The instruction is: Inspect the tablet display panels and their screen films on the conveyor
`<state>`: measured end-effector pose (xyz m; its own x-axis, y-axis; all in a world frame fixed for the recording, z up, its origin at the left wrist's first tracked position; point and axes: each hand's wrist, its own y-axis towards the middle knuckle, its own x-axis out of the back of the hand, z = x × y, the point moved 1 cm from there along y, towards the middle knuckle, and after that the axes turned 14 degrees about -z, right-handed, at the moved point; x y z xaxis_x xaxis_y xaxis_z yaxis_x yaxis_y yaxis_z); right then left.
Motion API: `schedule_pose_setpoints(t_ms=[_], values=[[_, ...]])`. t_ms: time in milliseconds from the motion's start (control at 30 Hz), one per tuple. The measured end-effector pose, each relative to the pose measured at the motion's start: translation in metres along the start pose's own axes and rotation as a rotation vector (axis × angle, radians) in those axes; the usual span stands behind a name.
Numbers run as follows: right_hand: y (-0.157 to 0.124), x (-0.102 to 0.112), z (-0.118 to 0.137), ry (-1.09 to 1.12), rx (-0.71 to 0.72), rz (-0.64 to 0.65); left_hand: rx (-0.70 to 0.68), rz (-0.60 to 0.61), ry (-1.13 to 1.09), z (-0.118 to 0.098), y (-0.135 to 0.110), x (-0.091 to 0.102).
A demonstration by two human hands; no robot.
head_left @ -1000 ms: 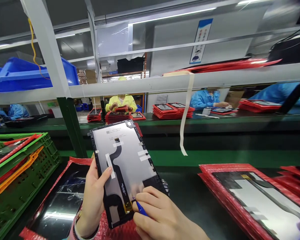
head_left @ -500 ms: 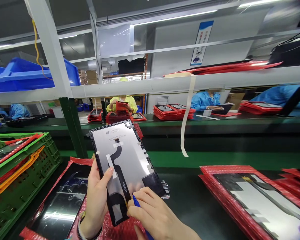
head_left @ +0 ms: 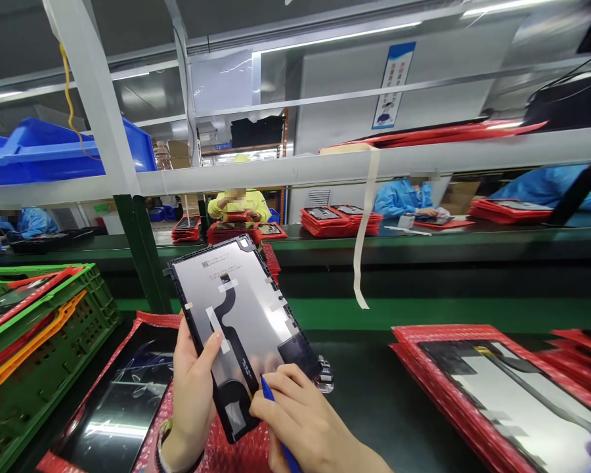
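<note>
Standing at nine o'clock from the display panel (head_left: 256,322), a green crate (head_left: 98,315) holds red-edged sheets (head_left: 14,302). Nearer, at eight o'clock, a glossy dark sheet (head_left: 128,387) lies on red bubble wrap (head_left: 148,318). Next comes the left hand (head_left: 192,387), between seven and eight o'clock. Its grip is narrow on the display panel's left edge, the thumb on the gray face by a piece of white tape, the fingers hidden behind. From that grip the display panel reaches away toward one o'clock, raised above the counter (head_left: 369,401) and tilted, its upper end pointing to eleven o'clock. A black cable (head_left: 237,348) winds down its face.

Between four and five o'clock, the right hand (head_left: 305,414) has its grip closed around a slim blue tool (head_left: 267,391), tip up, close to the cable's lower part; whether the tip touches cannot be told. For this grip, the display panel lies toward ten o'clock.

Farther right, a pale tape strip (head_left: 364,236) hangs at two o'clock, and just past three o'clock another panel (head_left: 526,401) rests on a red bubble-wrap stack (head_left: 414,381).
</note>
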<state>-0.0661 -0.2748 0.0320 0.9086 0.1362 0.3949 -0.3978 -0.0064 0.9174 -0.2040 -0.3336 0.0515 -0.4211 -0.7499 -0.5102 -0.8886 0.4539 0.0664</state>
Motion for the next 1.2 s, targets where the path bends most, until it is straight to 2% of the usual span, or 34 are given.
schedule_pose_setpoints(t_ms=[133,233,300,400,500,567,633,700,767,867,967,1033,1133,1200], values=[[0.001,0.001,-0.004,-0.048,-0.054,-0.024,-0.018,0.01,0.002,0.002,0.001,-0.002],[0.0,0.008,-0.01,0.055,-0.171,-0.087,-0.072,0.025,0.033,0.001,0.003,-0.002],[-0.002,0.014,-0.014,0.18,-0.322,-0.184,-0.12,0.042,0.084,0.0,0.004,0.0],[-0.007,0.02,-0.023,0.405,-0.651,-0.367,-0.2,0.048,0.205,0.0,0.002,0.007],[-0.007,0.024,-0.031,0.827,-0.962,-0.464,-0.418,0.051,0.377,0.001,0.0,0.015],[-0.004,0.025,-0.034,1.124,-1.105,-0.434,-0.636,0.179,0.485,0.001,0.001,0.018],[0.0,0.028,-0.036,1.278,-1.207,-0.379,-0.805,0.459,0.554,0.001,0.004,0.018],[0.001,0.031,-0.037,1.268,-1.303,-0.387,-0.9,0.747,0.606,0.001,0.008,0.016],[0.0,0.033,-0.037,1.194,-1.392,-0.437,-0.979,0.882,0.652,0.0,0.01,0.012],[-0.004,0.032,-0.038,1.219,-1.446,-0.508,-1.168,0.892,0.663,-0.005,0.007,0.006],[-0.011,0.025,-0.04,1.323,-1.437,-0.506,-1.409,0.903,0.525,-0.01,-0.006,0.003],[-0.014,0.019,-0.04,1.339,-1.407,-0.485,-1.505,0.929,0.422,-0.013,-0.016,0.003],[-0.016,0.015,-0.041,1.324,-1.352,-0.481,-1.473,0.956,0.444,-0.014,-0.026,0.007],[-0.016,0.014,-0.041,1.333,-1.33,-0.518,-1.333,0.803,0.465,-0.014,-0.028,0.009]])
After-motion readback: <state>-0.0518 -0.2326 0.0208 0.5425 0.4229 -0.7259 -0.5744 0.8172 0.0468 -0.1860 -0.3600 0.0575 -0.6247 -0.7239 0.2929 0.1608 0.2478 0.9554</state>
